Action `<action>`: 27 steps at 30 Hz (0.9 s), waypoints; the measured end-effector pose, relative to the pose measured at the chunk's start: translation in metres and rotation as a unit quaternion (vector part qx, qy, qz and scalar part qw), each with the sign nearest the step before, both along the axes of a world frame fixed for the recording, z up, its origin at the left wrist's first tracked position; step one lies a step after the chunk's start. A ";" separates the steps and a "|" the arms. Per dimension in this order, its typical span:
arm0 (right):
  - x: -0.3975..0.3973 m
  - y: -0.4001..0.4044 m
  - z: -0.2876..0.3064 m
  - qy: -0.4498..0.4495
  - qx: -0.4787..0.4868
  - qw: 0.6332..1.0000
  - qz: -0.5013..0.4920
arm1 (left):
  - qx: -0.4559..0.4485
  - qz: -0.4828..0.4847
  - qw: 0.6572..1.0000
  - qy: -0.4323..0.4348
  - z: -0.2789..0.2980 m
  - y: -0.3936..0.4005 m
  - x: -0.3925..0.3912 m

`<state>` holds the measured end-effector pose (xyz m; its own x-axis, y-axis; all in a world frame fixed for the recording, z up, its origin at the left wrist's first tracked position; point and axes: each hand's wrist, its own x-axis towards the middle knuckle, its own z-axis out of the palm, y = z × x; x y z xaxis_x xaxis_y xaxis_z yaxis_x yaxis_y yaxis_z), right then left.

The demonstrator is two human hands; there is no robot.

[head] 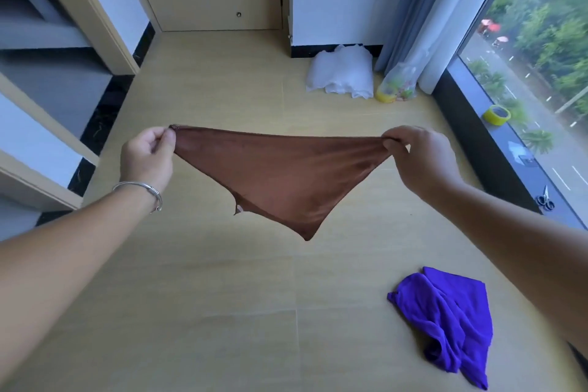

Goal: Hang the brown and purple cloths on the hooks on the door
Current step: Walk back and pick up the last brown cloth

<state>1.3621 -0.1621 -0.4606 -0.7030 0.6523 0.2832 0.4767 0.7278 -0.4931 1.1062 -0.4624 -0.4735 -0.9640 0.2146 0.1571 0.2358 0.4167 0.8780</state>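
head view: the left hand point(147, 154) pinches one top corner of the brown cloth point(280, 175) between thumb and curled fingers, and the right hand point(413, 154) pinches the opposite corner the same way, both arms stretched forward and spread apart so the cloth hangs taut in a downward point above the floor point(222, 296). the purple cloth point(445, 318) lies crumpled on the floor toward its near right edge, below the right forearm.
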 end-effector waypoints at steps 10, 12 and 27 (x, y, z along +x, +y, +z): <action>0.125 -0.108 -0.095 -0.084 -0.028 0.994 0.059 | -0.090 0.005 0.993 -0.072 -0.088 -0.141 0.141; 0.155 -0.130 -0.119 -0.108 -0.035 0.991 0.070 | -0.108 0.001 0.990 -0.091 -0.114 -0.168 0.177; 0.335 -0.279 -0.309 -0.305 -0.157 0.939 0.038 | -0.265 0.014 0.910 -0.317 -0.317 -0.309 0.396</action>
